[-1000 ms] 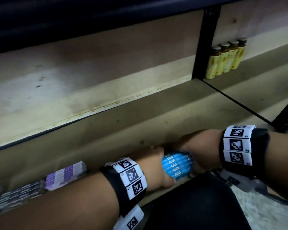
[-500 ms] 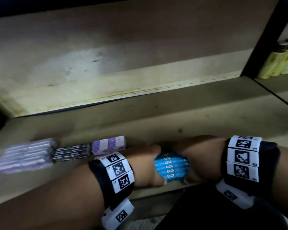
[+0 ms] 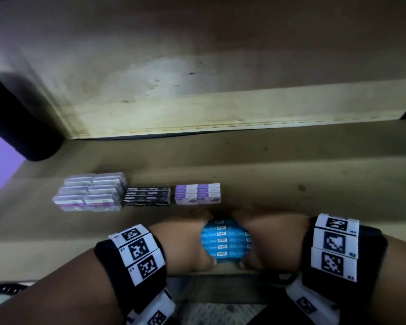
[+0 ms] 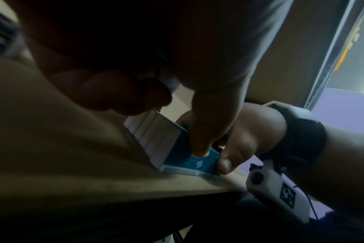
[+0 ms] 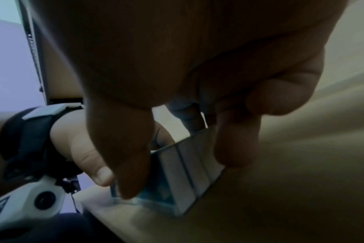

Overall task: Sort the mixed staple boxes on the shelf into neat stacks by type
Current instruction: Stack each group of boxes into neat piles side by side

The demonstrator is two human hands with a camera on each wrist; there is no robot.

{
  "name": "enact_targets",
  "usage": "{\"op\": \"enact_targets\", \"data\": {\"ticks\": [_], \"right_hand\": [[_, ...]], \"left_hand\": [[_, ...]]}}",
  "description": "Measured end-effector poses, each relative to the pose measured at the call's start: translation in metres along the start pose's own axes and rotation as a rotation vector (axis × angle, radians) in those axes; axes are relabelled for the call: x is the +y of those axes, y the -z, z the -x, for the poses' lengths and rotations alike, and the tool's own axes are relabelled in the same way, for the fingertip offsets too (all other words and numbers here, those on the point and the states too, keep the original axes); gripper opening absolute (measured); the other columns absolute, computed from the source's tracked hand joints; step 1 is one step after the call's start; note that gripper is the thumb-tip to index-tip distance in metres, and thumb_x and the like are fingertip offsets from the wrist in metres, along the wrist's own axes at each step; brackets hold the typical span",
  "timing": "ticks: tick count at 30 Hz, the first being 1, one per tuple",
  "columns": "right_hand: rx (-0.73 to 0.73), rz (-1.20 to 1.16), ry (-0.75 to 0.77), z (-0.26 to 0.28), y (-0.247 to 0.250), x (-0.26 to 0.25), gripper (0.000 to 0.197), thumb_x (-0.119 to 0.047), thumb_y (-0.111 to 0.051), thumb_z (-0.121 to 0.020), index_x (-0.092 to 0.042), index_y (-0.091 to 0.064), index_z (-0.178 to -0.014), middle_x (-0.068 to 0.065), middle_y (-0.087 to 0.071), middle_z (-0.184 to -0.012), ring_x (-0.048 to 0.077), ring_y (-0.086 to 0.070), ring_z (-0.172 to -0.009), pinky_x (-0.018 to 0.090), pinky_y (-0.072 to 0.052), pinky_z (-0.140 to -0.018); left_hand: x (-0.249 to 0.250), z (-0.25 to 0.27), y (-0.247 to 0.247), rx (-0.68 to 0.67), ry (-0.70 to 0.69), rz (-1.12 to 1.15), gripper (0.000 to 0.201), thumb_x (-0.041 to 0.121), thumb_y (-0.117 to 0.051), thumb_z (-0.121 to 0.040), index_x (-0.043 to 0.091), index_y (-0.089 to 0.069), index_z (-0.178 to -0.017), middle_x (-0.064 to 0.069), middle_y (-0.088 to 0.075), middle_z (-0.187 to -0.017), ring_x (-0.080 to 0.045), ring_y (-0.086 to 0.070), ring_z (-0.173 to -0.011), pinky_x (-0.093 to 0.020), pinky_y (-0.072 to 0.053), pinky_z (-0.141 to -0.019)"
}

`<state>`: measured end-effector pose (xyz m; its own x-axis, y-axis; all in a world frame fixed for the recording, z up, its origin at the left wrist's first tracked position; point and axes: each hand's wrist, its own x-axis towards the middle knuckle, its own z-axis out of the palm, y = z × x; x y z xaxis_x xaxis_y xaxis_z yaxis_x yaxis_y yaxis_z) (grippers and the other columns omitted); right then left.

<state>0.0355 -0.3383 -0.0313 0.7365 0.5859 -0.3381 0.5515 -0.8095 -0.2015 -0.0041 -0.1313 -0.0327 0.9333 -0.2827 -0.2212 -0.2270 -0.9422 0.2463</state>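
— Since a second ago the view has swung left: the bottles at 2 o'clock are gone from sight, and three sorted stacks now show whole at 10 o'clock. Both hands have stayed clamped on the blue boxes.

— Where do those sit?

— At 6 o'clock, on the shelf near its front edge, squeezed between the left hand and right hand.

— And the fingers?

— Curled round the bundle from each side; each thumb presses the near face (both wrist views show this plainly).

— The stacks?

— In a row farther back: pale boxes leftmost, black boxes just beside them, purple boxes a little apart to the right, near the left hand's knuckles.
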Motion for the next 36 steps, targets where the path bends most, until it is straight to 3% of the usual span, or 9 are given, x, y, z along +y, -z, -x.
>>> {"op": "enact_targets", "data": {"ticks": [3,8,11,16,18,20,22,28,36], "right_hand": [[0.001,-0.062,0.021,-0.01,-0.004,-0.01,0.072,-0.065,-0.066,-0.054,-0.031,-0.044,-0.114,-0.009,-0.056,-0.111,0.015,-0.062,-0.096,0.035,-0.053,-0.085],[0.051,-0.089,0.058,-0.018,-0.005,-0.019,0.076,-0.06,-0.07,-0.053,-0.033,-0.048,-0.121,-0.01,-0.055,-0.116,0.012,-0.059,-0.102,0.031,-0.049,-0.091],[0.034,-0.131,0.087,-0.021,-0.004,-0.02,0.072,-0.054,-0.073,-0.053,-0.035,-0.052,-0.12,-0.013,-0.057,-0.113,0.009,-0.06,-0.098,0.028,-0.05,-0.088],[0.055,-0.158,0.119,-0.022,-0.006,-0.019,0.075,-0.051,-0.076,-0.053,-0.035,-0.051,-0.123,-0.013,-0.058,-0.114,0.008,-0.061,-0.098,0.026,-0.051,-0.087],[0.072,-0.144,0.139,-0.022,-0.007,-0.017,0.075,-0.051,-0.075,-0.053,-0.036,-0.051,-0.122,-0.013,-0.059,-0.113,0.007,-0.061,-0.097,0.024,-0.051,-0.086],[0.093,-0.14,0.152,-0.022,-0.008,-0.017,0.075,-0.053,-0.074,-0.051,-0.037,-0.05,-0.121,-0.014,-0.059,-0.113,0.006,-0.06,-0.099,0.023,-0.049,-0.088],[0.128,-0.155,0.162,-0.022,-0.011,-0.017,0.077,-0.054,-0.072,-0.051,-0.041,-0.044,-0.122,-0.016,-0.058,-0.116,0.005,-0.057,-0.102,0.022,-0.045,-0.091],[0.12,-0.214,0.176,-0.024,-0.018,-0.013,0.077,-0.055,-0.073,-0.053,-0.039,-0.047,-0.124,-0.016,-0.057,-0.115,0.005,-0.059,-0.101,0.024,-0.049,-0.091],[0.152,-0.189,0.199,-0.025,-0.019,-0.014,0.074,-0.052,-0.074,-0.054,-0.036,-0.05,-0.122,-0.014,-0.058,-0.117,0.007,-0.06,-0.103,0.025,-0.05,-0.091]], "left_hand": [[-0.009,0.006,0.001,0.005,0.017,0.068,0.061,0.059,-0.069,-0.053,0.035,-0.058,-0.108,0.015,-0.064,-0.094,0.002,-0.061,-0.081,-0.022,-0.054,-0.073],[-0.016,0.008,-0.003,-0.004,0.0,0.187,0.068,0.045,-0.074,-0.059,0.039,-0.053,-0.124,0.018,-0.063,-0.106,0.004,-0.061,-0.092,-0.021,-0.053,-0.082],[-0.016,0.009,-0.004,0.007,0.012,0.211,0.066,0.042,-0.076,-0.06,0.035,-0.055,-0.122,0.016,-0.064,-0.105,0.003,-0.061,-0.091,-0.022,-0.054,-0.08],[-0.011,0.011,0.002,0.055,-0.03,0.162,0.053,0.043,-0.076,-0.062,0.036,-0.059,-0.111,0.021,-0.058,-0.086,0.014,-0.052,-0.071,-0.001,-0.038,-0.059],[-0.009,0.01,0.001,0.053,-0.021,0.157,0.055,0.045,-0.075,-0.063,0.036,-0.057,-0.114,0.019,-0.061,-0.096,0.009,-0.057,-0.079,-0.004,-0.041,-0.067],[-0.009,0.008,-0.001,0.042,-0.014,0.169,0.056,0.045,-0.074,-0.064,0.033,-0.057,-0.116,0.014,-0.064,-0.104,0.001,-0.062,-0.091,-0.019,-0.051,-0.079],[-0.011,0.007,-0.001,0.028,-0.023,0.132,0.057,0.051,-0.069,-0.062,0.033,-0.058,-0.115,0.012,-0.065,-0.105,-0.003,-0.063,-0.094,-0.026,-0.053,-0.082],[-0.014,0.005,-0.003,0.072,-0.003,-0.018,0.066,0.066,-0.057,-0.052,0.035,-0.055,-0.11,0.013,-0.063,-0.1,-0.007,-0.063,-0.088,-0.029,-0.054,-0.078],[-0.008,0.005,-0.006,0.057,0.001,0.034,0.061,0.061,-0.056,-0.058,0.029,-0.057,-0.11,0.01,-0.065,-0.102,-0.008,-0.064,-0.091,-0.028,-0.053,-0.08]]}}
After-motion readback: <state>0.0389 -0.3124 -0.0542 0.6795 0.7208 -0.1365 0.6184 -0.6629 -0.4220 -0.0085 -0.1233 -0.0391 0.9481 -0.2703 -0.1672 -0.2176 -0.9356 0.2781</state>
